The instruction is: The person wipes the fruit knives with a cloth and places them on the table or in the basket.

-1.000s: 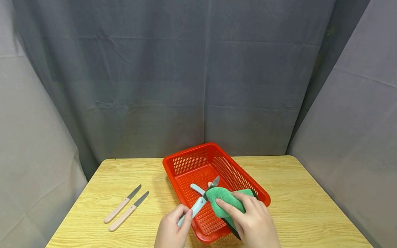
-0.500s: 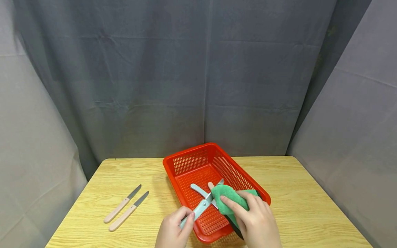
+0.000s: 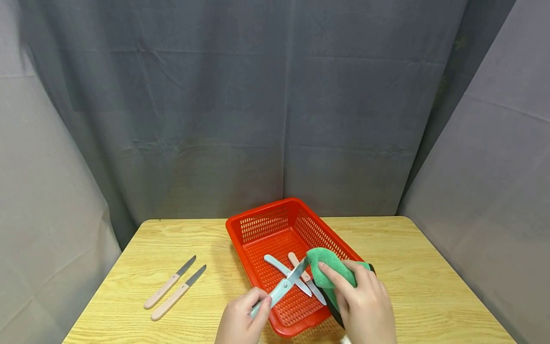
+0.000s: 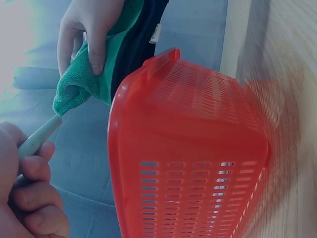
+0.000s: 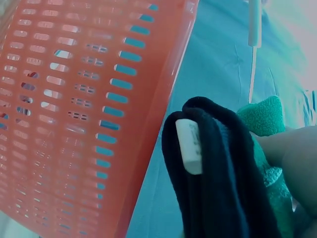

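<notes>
My left hand [image 3: 242, 315] grips the pale blue handle of a small knife [image 3: 282, 288] over the basket, its blade angled up to the right. A folded green cloth [image 3: 330, 271] with a dark edge covers the blade's tip, pinched between the fingers and thumb of my right hand [image 3: 367, 303]. Seen from the left wrist, the cloth [image 4: 79, 84] sits at the far end of the knife handle [image 4: 39, 136]. The right wrist view shows the bare blade [image 5: 252, 74] running into the cloth's green folds, beside its dark side with a white tag [image 5: 189, 146].
The red plastic basket [image 3: 258, 209] stands on the wooden table [image 3: 429, 267]. Inside, a blue-handled knife [image 3: 275, 262] and a pink-handled knife [image 3: 294, 259] lie crossed. Two knives with beige handles [image 3: 161, 292] lie side by side on the left. Grey curtains [image 3: 215, 119] surround the table.
My right hand has slid the cloth up and right along the blade to its tip, baring most of the blade and the knives beneath. My left hand has shifted only slightly.
</notes>
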Available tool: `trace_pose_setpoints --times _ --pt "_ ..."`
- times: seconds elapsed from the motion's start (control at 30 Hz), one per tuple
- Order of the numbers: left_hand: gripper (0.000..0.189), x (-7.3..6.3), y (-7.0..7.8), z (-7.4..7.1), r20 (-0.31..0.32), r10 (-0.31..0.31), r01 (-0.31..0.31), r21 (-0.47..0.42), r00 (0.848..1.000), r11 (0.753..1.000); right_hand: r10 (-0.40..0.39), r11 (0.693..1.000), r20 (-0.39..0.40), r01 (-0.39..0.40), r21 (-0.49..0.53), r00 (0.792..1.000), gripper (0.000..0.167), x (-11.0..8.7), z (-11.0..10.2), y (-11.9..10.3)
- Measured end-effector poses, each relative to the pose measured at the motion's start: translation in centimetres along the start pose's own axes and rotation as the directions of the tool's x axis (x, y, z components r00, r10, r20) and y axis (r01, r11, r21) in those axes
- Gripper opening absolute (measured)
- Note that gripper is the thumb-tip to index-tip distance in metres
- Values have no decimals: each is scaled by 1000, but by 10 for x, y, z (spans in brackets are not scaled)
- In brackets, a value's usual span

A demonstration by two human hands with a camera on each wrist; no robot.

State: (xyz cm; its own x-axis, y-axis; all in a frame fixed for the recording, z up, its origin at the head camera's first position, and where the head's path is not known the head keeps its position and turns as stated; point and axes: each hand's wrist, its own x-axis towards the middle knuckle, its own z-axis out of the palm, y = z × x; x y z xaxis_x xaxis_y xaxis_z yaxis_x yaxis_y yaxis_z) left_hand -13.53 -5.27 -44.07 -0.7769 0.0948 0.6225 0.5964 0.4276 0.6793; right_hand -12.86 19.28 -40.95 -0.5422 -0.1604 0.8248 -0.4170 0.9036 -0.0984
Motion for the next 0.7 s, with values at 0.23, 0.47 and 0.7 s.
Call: trace_pose_setpoints --times 0.23,0.47,0.7 --pt "20 1 2 -2 11 -108 107 47 994 993 -44 999 -43 45 21 998 36 2 -1 -2" --pt "20 1 4 -3 22 -137 136 41 990 990 -160 985 -15 160 65 987 43 4 -1 -6" --pt "19 1 5 -4 28 -144 143 34 989 989 -162 983 60 156 96 985 45 1 1 -8"
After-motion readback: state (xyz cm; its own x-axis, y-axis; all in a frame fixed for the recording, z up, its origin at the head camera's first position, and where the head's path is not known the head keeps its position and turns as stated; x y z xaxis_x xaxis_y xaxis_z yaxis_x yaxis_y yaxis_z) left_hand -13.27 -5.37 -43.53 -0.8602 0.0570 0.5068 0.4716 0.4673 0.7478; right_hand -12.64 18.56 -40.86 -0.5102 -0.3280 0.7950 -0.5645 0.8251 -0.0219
